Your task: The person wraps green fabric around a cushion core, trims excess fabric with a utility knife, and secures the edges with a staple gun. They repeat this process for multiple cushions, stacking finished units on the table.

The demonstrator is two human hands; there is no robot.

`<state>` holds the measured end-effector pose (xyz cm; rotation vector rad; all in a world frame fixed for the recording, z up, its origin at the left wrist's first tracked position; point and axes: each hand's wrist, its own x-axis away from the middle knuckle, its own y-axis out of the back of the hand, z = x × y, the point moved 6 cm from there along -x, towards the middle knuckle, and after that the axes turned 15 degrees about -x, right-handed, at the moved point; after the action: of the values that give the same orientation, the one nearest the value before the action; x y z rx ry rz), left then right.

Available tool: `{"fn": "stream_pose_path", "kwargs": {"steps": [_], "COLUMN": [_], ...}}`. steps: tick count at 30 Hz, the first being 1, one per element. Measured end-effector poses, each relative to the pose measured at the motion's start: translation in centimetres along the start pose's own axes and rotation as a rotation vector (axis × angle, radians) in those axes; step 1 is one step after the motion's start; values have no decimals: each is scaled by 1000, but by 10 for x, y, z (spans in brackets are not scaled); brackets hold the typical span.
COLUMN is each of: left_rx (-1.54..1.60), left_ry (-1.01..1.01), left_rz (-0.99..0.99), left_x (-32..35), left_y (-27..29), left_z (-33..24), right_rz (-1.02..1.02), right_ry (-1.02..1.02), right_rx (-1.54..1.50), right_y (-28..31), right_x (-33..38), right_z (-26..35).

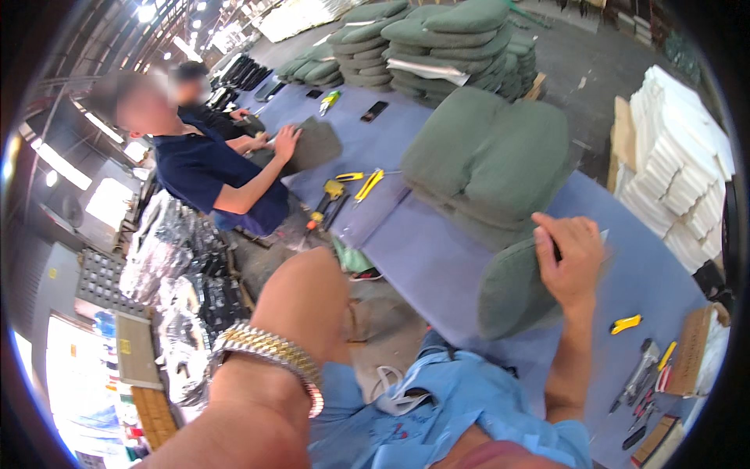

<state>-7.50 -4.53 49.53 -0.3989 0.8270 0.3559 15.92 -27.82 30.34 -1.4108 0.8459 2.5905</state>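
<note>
Now | right hand (569, 258) grips green cushion (512, 291) on blue table (437, 266); left hand (301, 293) closed, empty

Setting: upholstery or cushion workshop in a large industrial hall. Long blue-covered worktable (437, 266) as landmark. On it, stacks of green cushions (488, 152); more piled at its far end (461, 47). Yellow utility knives (361, 184) on the table; white foam blocks (680, 172) stacked beyond its right edge; co-worker (211, 168) at its left side

a co-worker (207, 168) leans over the blue table (437, 266) beside yellow cutters (367, 186)
</note>
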Motion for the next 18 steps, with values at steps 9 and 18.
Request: {"fn": "stream_pose_path", "kwargs": {"steps": [9,18], "left_rx": [-34,-42], "left_ry": [5,-46], "left_rz": [35,40], "left_x": [-1,-12], "left_y": [4,8], "left_z": [-2,-9], "right_rz": [18,44], "right_ry": [-6,-9], "right_rx": [-36,-24], "right_y": [-2,-11], "right_x": [0,-5], "right_z": [6,2]}}
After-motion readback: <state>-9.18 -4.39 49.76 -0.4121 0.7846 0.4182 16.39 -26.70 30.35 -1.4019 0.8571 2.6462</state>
